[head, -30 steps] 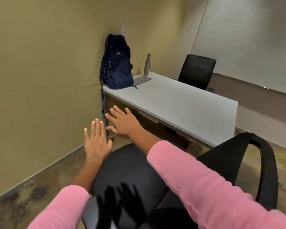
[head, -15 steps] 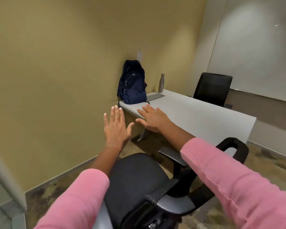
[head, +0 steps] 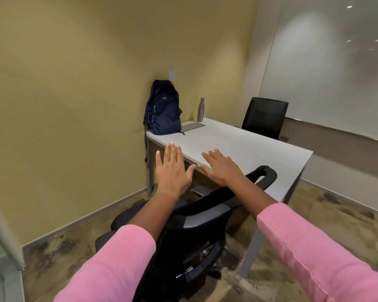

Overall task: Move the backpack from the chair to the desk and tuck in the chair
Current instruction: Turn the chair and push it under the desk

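Backpack (head: 163,110) upright on desk (head: 238,144), wall-leaning

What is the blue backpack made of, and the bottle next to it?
The backpack looks like soft, matte woven fabric, probably nylon: it creases and has zips. The bottle looks like brushed metal, likely steel: silvery grey with a dull sheen. Both stand on the desk.

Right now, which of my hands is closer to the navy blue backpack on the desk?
Left. The left hand is raised open at the desk's near corner, just below the navy blue fabric backpack. The right hand is spread open farther right along the white rectangular desk edge.
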Motion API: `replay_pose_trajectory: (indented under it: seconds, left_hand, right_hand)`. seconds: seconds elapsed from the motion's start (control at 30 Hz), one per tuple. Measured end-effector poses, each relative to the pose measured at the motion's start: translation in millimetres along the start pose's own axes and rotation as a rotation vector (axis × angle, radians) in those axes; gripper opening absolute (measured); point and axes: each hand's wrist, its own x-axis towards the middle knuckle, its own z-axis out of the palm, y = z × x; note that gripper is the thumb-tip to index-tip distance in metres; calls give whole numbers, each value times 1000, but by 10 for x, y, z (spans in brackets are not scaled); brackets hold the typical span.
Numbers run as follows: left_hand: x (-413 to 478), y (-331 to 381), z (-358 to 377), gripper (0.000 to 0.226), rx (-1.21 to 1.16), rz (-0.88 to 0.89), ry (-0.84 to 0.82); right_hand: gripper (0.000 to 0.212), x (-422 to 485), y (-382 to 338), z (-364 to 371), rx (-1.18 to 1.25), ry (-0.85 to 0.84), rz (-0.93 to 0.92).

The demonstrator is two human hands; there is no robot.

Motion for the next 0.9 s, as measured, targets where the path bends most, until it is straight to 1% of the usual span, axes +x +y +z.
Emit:
replay_pose_trajectory:
  seconds: [0.13, 0.27, 0.47, 0.57, 0.67, 0.73, 0.8, 0.9]
  left_hand:
    - [-106, 425, -81, 71, -32, 21, -51]
    - [-202, 775, -9, 71, -24, -12, -92]
    - [-376, 1127, 203, 73, 3, -143, -143]
    - [-514, 1181, 318, 74, -39, -231, -162]
    - [-598, 1129, 375, 73, -21, -329, -116]
    - [-620, 1104, 402, 69, 49, -332, -36]
    - [-625, 1118, 395, 67, 58, -328, 51]
    - [-610, 1122, 349, 56, 74, -296, 110]
  right_hand:
    - [54, -201, 335, -55, 24, 0, 13]
    - [54, -326, 667, -25, 38, -20, 8]
    - [55, -390, 1159, 137, 60, -92, -66]
    - [47, -419, 1315, 260, 103, -133, -141]
    - [44, -403, 1385, 312, 94, -134, -223]
    - [45, -362, 1395, 319, 93, -139, -265]
    - [46, -318, 1393, 324, 117, -128, -291]
    - [43, -274, 1372, 339, 172, -63, -323]
